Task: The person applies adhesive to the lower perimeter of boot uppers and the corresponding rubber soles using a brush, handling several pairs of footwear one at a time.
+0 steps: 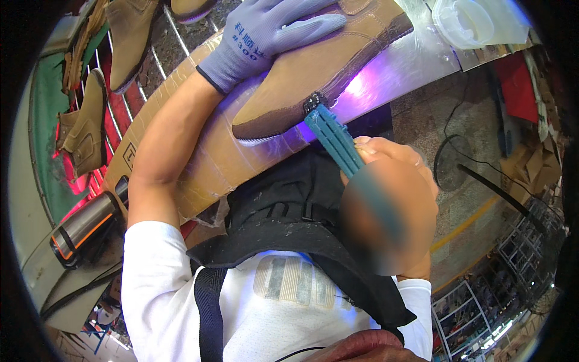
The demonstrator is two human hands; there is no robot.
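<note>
Nearest the camera: the person's white shirt (259, 332) and black apron (271, 250), both on the sole side of the tan boot (319, 72), taken as landmark.

Left to right: a steel-and-black bottle (87, 229) with an orange stripe, well apart from the boot, past its toe. Other boots (87, 133) of similar tan stand on or against a barred rack (158, 65), also beyond the toe. Cardboard (223, 163) lies beside and beneath the toe end.

Left hand (259, 42): grey glove, laid on the boot's upper, fingers extended; some fingertips out of frame, cannot tell whether they grip.

Boot: toe lower left, heel upper right, sole edge facing the person.

Brush (335, 142): teal handle, dark bristles touching the sole edge.

Right hand (395, 187): bare, partly blurred, closed around the brush handle, on the boot's sole side.

Metal desk (416, 66): violet glare just beside the sole. Translucent tub (464, 24): past the heel, apart from it.
</note>
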